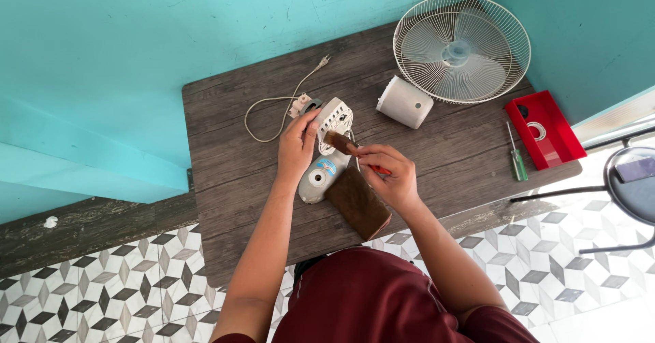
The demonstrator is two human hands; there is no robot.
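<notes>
A white fan motor housing (326,157) lies on the dark wooden table (232,145). My left hand (296,146) rests on its left side and steadies it. My right hand (390,176) grips a red-handled brush (344,144) whose brown bristles touch the vented top of the housing. A brown cloth or pad (358,203) lies under my right hand, beside the housing. A white power cord (280,104) runs from the housing toward the wall.
A white fan grille with blades (462,48) leans at the table's back right. A white cylindrical cover (405,102) lies in front of it. A green-handled screwdriver (516,155) and a red tray (544,129) sit at the right edge. A stool (631,182) stands beyond.
</notes>
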